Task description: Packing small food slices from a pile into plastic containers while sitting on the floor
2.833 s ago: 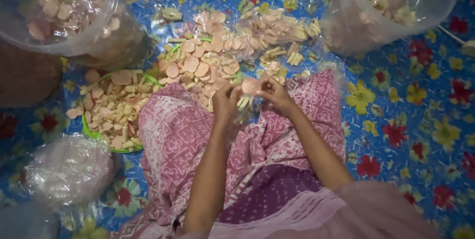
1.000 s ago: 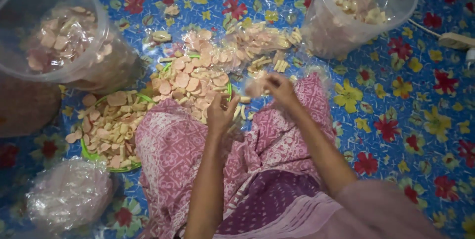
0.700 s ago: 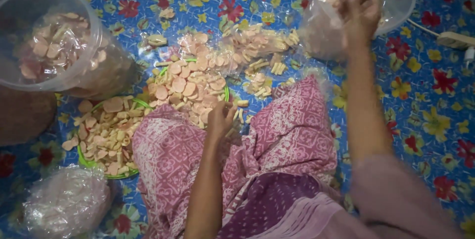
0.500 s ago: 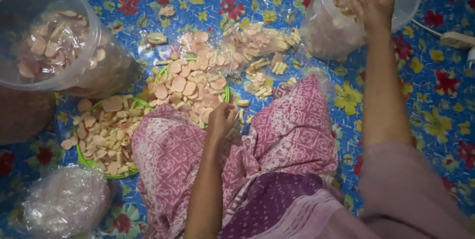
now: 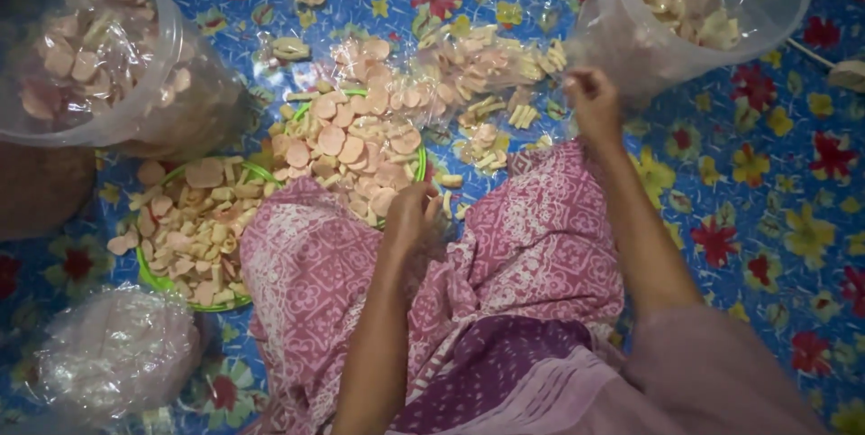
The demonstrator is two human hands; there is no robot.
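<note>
My left hand (image 5: 413, 214) rests curled at the near edge of a heap of pale pink cracker slices (image 5: 347, 142) piled on a green-rimmed tray (image 5: 421, 162); whether it holds a slice is hidden. My right hand (image 5: 590, 102) hovers just below a clear plastic tub (image 5: 757, 3) at the upper right that holds several slices, fingers drawn together and nothing visible in them. A pink patterned cloth (image 5: 532, 246) covers my lap under both arms.
A second green-rimmed tray (image 5: 153, 273) of slices lies at the left. Another clear tub (image 5: 135, 84) with slices stands upper left, a plastic bag (image 5: 117, 354) lower left. More slices under plastic film (image 5: 491, 61) lie on the blue flowered mat (image 5: 766, 219).
My right hand carried a slice up from my lap to the tub at the upper right, then drew back down from its rim. My left hand stayed by the heap.
</note>
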